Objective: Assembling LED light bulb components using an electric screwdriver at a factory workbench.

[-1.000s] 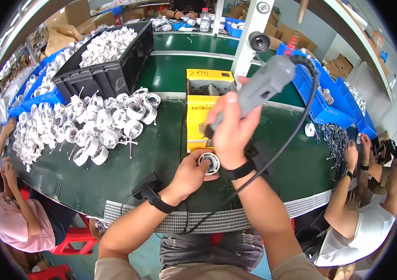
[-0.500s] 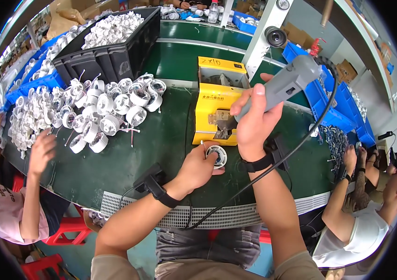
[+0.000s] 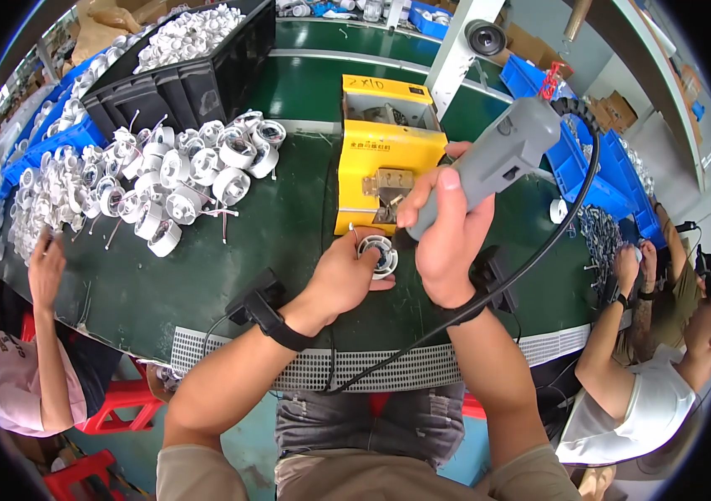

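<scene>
My left hand [image 3: 340, 274] grips a round white plastic housing [image 3: 381, 258], its ring facing up and a darker part showing inside. Wrapped around the body of a grey electric screwdriver [image 3: 502, 154] is my right hand [image 3: 447, 250]. The tool slants down to the left, its lower end close to the housing; its tip is dark and hard to make out, so contact cannot be told. A black cable [image 3: 531, 263] runs from its top down past my right forearm. Just beyond my hands stands a yellow screw feeder [image 3: 389, 154] with an open top tray.
Many white housings with wires [image 3: 176, 171] lie heaped at the left. Behind them stands a black crate [image 3: 163, 100] of white parts. Blue bins [image 3: 585, 179] and a pile of dark small parts [image 3: 598, 234] are at the right. Co-workers sit at both sides; a white post [image 3: 460, 58] rises behind the feeder.
The screwdriver in my right hand has come down and left, nearer the housing. My left hand keeps its hold. The co-worker's hand at the left has moved to the small white parts.
</scene>
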`<action>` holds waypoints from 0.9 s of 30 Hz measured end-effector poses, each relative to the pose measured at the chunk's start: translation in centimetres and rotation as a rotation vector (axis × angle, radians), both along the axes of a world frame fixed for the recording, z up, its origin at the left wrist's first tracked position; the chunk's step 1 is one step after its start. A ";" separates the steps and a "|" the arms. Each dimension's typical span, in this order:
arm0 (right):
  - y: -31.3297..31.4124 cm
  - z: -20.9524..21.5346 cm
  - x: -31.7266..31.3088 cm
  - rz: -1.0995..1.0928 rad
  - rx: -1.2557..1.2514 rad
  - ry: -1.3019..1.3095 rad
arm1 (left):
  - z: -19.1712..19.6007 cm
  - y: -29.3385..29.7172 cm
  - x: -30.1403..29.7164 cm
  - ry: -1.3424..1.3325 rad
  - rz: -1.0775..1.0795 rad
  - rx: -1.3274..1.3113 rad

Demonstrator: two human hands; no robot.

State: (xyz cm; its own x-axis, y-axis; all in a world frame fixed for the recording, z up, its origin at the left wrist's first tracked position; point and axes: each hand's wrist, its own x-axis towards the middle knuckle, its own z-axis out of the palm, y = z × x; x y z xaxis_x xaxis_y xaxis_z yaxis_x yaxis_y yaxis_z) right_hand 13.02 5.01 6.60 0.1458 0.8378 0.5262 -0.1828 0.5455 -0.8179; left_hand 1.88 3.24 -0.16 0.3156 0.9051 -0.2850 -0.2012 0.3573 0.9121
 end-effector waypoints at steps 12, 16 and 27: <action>-0.6 -1.3 -0.1 0.008 -0.021 0.023 | -0.3 0.0 0.3 -0.018 0.052 0.003; -0.4 -1.3 -0.3 0.029 -0.036 0.034 | -0.3 0.1 0.3 -0.009 0.054 0.013; 0.1 -2.9 -0.1 0.069 0.017 0.007 | -0.7 0.1 0.6 -0.017 0.055 0.084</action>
